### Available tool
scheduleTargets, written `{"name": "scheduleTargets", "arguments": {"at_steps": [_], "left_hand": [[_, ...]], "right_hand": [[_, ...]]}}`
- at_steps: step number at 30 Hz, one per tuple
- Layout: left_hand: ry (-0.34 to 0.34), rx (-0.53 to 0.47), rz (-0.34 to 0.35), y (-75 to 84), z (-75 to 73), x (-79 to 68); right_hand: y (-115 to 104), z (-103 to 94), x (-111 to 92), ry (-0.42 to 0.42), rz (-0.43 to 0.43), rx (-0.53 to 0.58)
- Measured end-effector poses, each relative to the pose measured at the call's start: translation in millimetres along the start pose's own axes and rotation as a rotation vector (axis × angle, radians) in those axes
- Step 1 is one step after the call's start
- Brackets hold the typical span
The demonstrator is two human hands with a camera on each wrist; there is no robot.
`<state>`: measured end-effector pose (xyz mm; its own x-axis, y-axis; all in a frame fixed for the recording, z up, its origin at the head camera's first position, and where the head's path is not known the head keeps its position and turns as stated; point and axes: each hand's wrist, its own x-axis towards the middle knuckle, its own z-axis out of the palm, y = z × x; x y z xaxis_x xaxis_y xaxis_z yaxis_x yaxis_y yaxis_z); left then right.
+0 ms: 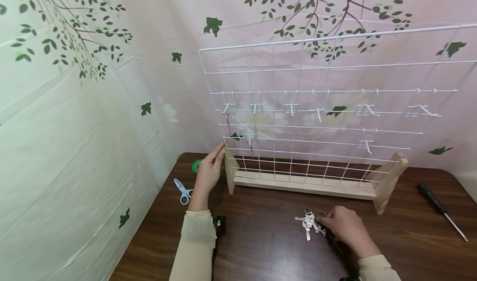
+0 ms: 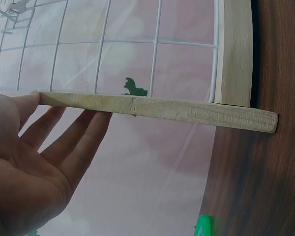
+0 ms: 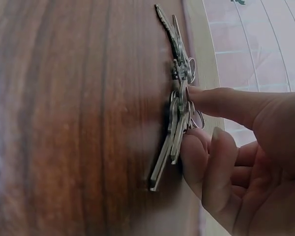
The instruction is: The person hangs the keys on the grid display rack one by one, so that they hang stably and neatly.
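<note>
A white wire grid rack (image 1: 273,126) stands in a wooden base on the table. My left hand (image 1: 209,171) holds its left wooden upright (image 2: 157,108), thumb on one side and fingers on the other. At the table top, my right hand (image 1: 344,227) pinches a bunch of keys (image 3: 173,130) on a ring between thumb and fingers. Right beside it lies another bunch of keys (image 1: 308,223), touching or nearly touching the first. Keys also hang from two hooks at the rack's left, one on the upper row (image 1: 228,121) and one lower (image 1: 251,146).
Several white hooks (image 1: 292,108) line the grid. Blue scissors (image 1: 182,191) and a green ring-shaped item (image 1: 196,166) lie at the left. A dark-handled screwdriver (image 1: 441,210) lies at the right. Leaf-patterned sheeting (image 1: 112,148) hangs behind and at the left.
</note>
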<state>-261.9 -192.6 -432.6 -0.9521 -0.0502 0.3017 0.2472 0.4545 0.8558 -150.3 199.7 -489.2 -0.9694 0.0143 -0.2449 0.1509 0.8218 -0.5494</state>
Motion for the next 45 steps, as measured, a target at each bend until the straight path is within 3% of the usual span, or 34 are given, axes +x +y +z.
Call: {"name": "scheduleTargets", "arguments": {"at_steps": [26, 32, 38, 45], "left_hand": [[0.000, 0.005, -0.007, 0.5, 0.4, -0.7], [-0.003, -0.006, 0.000, 2.1, 0.6, -1.4], [-0.004, -0.003, -0.009, 3.6, 0.1, -1.8], [-0.012, -0.004, -0.020, 2.8, 0.4, -2.2]], "right_hand": [[6, 3.3, 4, -0.020, 0.010, 0.135], [3, -1.0, 0, 0.009, -0.007, 0.164], [-14, -13.1, -8, 0.060, -0.034, 0.274], [-57, -26.8, -18, 0.171, -0.142, 0.385]]}}
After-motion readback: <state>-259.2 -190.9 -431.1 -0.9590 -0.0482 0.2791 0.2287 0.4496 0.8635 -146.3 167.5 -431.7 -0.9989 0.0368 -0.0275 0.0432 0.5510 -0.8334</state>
